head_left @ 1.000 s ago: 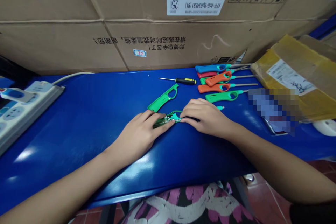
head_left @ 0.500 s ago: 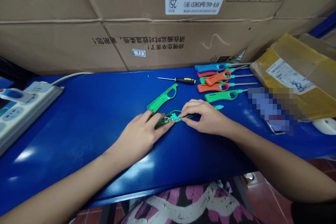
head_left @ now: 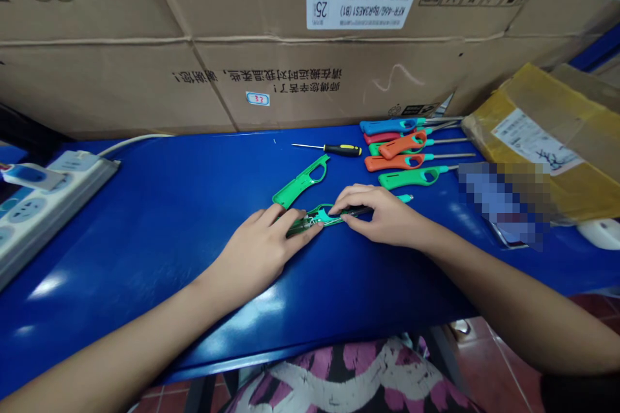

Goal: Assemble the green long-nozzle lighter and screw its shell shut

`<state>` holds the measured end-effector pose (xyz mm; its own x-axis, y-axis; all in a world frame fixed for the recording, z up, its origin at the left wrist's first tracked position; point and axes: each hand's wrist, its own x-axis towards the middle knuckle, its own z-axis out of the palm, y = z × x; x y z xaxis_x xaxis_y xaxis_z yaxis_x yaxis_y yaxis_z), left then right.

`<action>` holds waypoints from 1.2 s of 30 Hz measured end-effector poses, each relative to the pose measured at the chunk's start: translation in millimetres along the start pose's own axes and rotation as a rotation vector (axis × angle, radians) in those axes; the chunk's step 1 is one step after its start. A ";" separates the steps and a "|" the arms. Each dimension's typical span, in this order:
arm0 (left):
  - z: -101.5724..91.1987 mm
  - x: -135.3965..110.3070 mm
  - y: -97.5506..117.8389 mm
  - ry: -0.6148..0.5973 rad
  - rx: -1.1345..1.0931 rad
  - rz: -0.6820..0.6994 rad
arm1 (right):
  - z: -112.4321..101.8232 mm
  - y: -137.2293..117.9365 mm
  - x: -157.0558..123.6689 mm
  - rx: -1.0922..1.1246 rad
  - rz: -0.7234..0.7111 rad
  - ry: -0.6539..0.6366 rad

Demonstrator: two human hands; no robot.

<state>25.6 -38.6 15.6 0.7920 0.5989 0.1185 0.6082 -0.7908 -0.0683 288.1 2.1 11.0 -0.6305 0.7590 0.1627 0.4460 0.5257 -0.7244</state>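
Fingers (head_left: pixel 295 232) of my left hand (head_left: pixel 256 251) press the opened green lighter (head_left: pixel 317 216) flat on the table (head_left: pixel 159 226), right hand (head_left: pixel 382 213) pinching its 3 o'clock end; light, brittle plastic, best held by the edges.

Opened green lighter (head_left: pixel 323 215) lies flat on the blue table under my fingers, long axis running approx 8 to 2 o'clock. Shell off, teal trigger loop & inner parts exposed, teal nozzle tip poking out at 2 o'clock. Its loose green shell half (head_left: pixel 301 181) lies just beside it at 11 o'clock, same slant.
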 end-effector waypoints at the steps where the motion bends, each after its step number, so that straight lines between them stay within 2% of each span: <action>1: -0.2 0.0 0.0 -0.003 -0.001 -0.001 | 0.3 -0.3 -0.3 0.005 0.017 0.005; 9: 2.8 -2.8 -4.0 0.063 -0.028 0.011 | -11.2 1.8 -2.4 -0.144 0.132 0.047; 16: 1.9 -0.2 -1.6 0.050 -0.015 0.002 | -14.5 -0.3 -2.1 -0.117 0.165 0.019; 21: 0.4 -1.5 2.1 0.041 0.020 -0.001 | -13.0 -1.9 -3.5 -0.264 0.116 -0.043; 25: 5.0 -5.3 -1.5 0.101 0.017 0.047 | -14.1 -2.6 -5.7 -0.377 0.077 -0.073; 29: 10.0 -7.5 -6.2 0.170 0.005 0.097 | -15.7 -3.3 -6.7 -0.396 0.065 -0.065; 36: 9.5 -6.1 -5.1 0.191 -0.002 0.094 | -17.8 -4.8 -7.9 -0.382 0.083 -0.093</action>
<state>18.1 -37.1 5.8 0.8205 0.4882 0.2975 0.5322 -0.8423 -0.0855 302.2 0.4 25.1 -0.6294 0.7761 0.0405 0.6906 0.5824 -0.4288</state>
